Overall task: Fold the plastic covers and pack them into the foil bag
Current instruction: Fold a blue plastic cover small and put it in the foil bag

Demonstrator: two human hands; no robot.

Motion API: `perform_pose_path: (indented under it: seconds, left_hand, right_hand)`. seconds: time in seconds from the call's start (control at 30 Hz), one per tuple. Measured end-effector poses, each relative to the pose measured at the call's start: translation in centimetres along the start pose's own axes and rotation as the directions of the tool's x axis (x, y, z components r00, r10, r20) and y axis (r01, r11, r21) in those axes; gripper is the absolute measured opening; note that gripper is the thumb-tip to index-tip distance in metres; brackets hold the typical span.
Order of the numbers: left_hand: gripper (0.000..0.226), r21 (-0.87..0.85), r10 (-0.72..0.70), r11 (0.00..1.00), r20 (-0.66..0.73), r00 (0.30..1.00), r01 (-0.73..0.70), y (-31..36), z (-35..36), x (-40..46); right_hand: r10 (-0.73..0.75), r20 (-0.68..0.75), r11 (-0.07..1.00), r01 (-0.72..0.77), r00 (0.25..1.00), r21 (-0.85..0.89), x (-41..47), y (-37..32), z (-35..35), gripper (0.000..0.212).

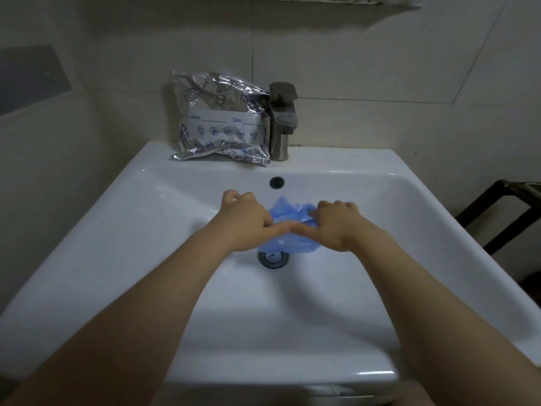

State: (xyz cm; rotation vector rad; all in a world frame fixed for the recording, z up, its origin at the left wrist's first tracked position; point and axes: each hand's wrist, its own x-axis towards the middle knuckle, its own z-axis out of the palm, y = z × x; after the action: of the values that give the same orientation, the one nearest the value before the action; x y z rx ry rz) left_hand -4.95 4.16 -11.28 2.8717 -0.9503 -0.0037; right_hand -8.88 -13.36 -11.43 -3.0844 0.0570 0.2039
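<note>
A crumpled blue plastic cover [288, 221] lies in the basin of the white sink [146, 218], just above the drain. My left hand [244, 218] grips its left side and my right hand [336, 222] grips its right side; the two thumbs nearly touch over the plastic. Much of the cover is hidden under my hands. The silver foil bag [222, 121], printed with dark icons and a "Content / Date" label, stands upright on the sink's back ledge, leaning against the wall left of the tap.
A metal tap [282, 121] stands at the back centre of the sink, touching the foil bag's right edge. The overflow hole [276, 182] and the drain [272, 258] are in the basin. A dark frame [503, 212] stands to the right of the sink.
</note>
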Motion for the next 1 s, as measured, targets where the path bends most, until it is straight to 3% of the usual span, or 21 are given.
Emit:
perform_pose_path:
  seconds: [0.07, 0.17, 0.23, 0.33, 0.37, 0.47, 0.57, 0.6, 0.63, 0.67, 0.7, 0.73, 0.8, 0.83, 0.9, 1.0]
  left_hand:
    - [0.056, 0.054, -0.025, 0.998, -0.075, 0.997, 0.029, 0.1, 0.0, 0.2]
    - [0.025, 0.032, -0.022, 0.999, -0.178, 0.984, 0.028, 0.1, 0.1, 0.3]
    - [0.016, -0.110, -0.011, 0.994, -0.307, 0.952, -0.024, 0.2, 0.3, 0.2]
    - [0.034, -0.146, 0.000, 0.987, -0.456, 0.890, -0.074, 0.3, 0.2, 0.3]
    - [0.042, -0.128, 0.003, 0.989, -0.481, 0.877, -0.074, 0.2, 0.1, 0.4]
    - [0.057, -0.068, -0.013, 0.997, -0.547, 0.837, -0.029, -1.1, 0.4, 0.8]
    - [0.036, -0.050, -0.137, 0.990, -0.476, 0.869, 0.129, -2.5, 0.7, 1.1]
    - [0.027, -0.087, -0.216, 0.976, -0.440, 0.871, 0.198, -2.9, 1.0, 1.2]
    - [0.021, -0.228, -0.319, 0.943, -0.411, 0.854, 0.243, -3.2, 1.4, 1.3]
    - [0.014, -0.469, -0.449, 0.843, -0.344, 0.825, 0.264, -3.3, 1.5, 1.2]
    - [0.008, -0.735, -0.564, 0.629, -0.209, 0.799, 0.252, -3.3, 1.4, 1.1]
    - [0.012, -0.914, -0.620, 0.336, -0.032, 0.784, 0.228, -3.2, 1.3, 1.0]
    - [0.016, -0.960, -0.584, -0.180, 0.280, 0.762, 0.214, -3.2, 1.0, 0.8]
    - [0.016, -0.916, -0.530, -0.350, 0.365, 0.765, 0.195, -3.1, 0.8, 0.6]
    - [0.023, -0.834, -0.450, -0.536, 0.414, 0.791, 0.132, -3.1, 0.1, 0.6]
    - [0.022, -0.809, -0.392, -0.574, 0.405, 0.826, 0.125, -3.5, -0.6, 0.5]
  right_hand:
    - [0.022, -0.022, 0.986, -0.018, 1.000, 0.166, -0.1, -0.1, -0.2, 0.062]
    - [0.078, -0.179, 0.984, -0.047, 0.981, 0.173, 0.1, -0.3, -0.2, 0.029]
    - [0.121, -0.308, 0.960, -0.033, 0.944, 0.276, 0.3, -0.4, -0.1, 0.031]
    - [0.182, -0.360, 0.863, 0.027, 0.915, 0.505, 0.6, -0.7, 0.0, 0.048]
    - [0.179, -0.342, 0.854, 0.027, 0.923, 0.520, 0.9, -0.7, 0.2, 0.044]
    - [0.161, -0.342, 0.945, -0.045, 0.926, 0.325, 1.1, -0.5, 0.5, 0.029]
    - [0.182, -0.432, 0.958, -0.061, 0.883, 0.280, 0.8, -0.1, 0.4, 0.023]
    - [0.173, -0.475, 0.961, -0.042, 0.863, 0.272, 0.7, 0.0, 0.2, 0.020]
    - [0.170, -0.499, 0.955, -0.017, 0.849, 0.296, 0.7, 0.1, 0.1, 0.018]
    - [0.182, -0.500, 0.930, 0.018, 0.847, 0.368, 0.7, 0.1, -0.1, 0.017]
    - [0.204, -0.472, 0.874, 0.058, 0.858, 0.483, 0.6, 0.1, -0.3, 0.014]
    - [0.216, -0.428, 0.786, 0.104, 0.878, 0.610, 0.5, -0.1, -0.4, 0.013]
    - [0.201, -0.337, 0.586, 0.163, 0.920, 0.794, 0.2, -0.3, -0.6, 0.019]
    - [0.195, -0.303, 0.505, 0.170, 0.933, 0.846, 0.1, -0.2, -0.6, 0.020]
    - [0.181, -0.239, 0.364, 0.160, 0.954, 0.918, 0.1, -0.1, -0.6, 0.020]
    - [0.112, -0.132, 0.155, 0.113, 0.985, 0.981, 0.2, 0.4, -0.9, 0.009]
